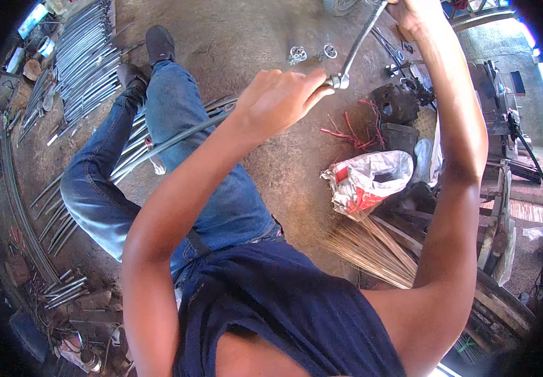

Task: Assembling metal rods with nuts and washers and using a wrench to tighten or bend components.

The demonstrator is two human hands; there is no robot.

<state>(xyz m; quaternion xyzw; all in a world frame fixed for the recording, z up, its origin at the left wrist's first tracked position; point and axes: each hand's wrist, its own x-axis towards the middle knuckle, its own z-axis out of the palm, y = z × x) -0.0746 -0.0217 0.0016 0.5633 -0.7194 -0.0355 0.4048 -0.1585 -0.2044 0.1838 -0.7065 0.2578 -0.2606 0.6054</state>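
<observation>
The left hand [281, 100] pinches the socket end of a long metal ratchet wrench [358, 45], thumb and fingertips closed on the head, seemingly to steady it. The right hand [413, 16] is wrapped in a fist around the far end of the wrench handle, at the top edge of the view, where the leverage would be greatest; what the socket bears on cannot be made out.

Just beyond the wrench head, two small round metal fittings [312, 53] lie on the dirt floor [246, 38]. Below the wrench, loose red wires [350, 132] sprawl beside a dark engine-like block [397, 103]. Nearer the person from there sits a crumpled white and red plastic bag [366, 179], its mouth open; its contents are too dark to tell. A bundle of thin straw-coloured sticks [366, 248] fans out under the bag. Well left of the wrench, beyond the person's jeans-clad legs [158, 144], rows of grey metal rods [86, 53] lie stacked together.
</observation>
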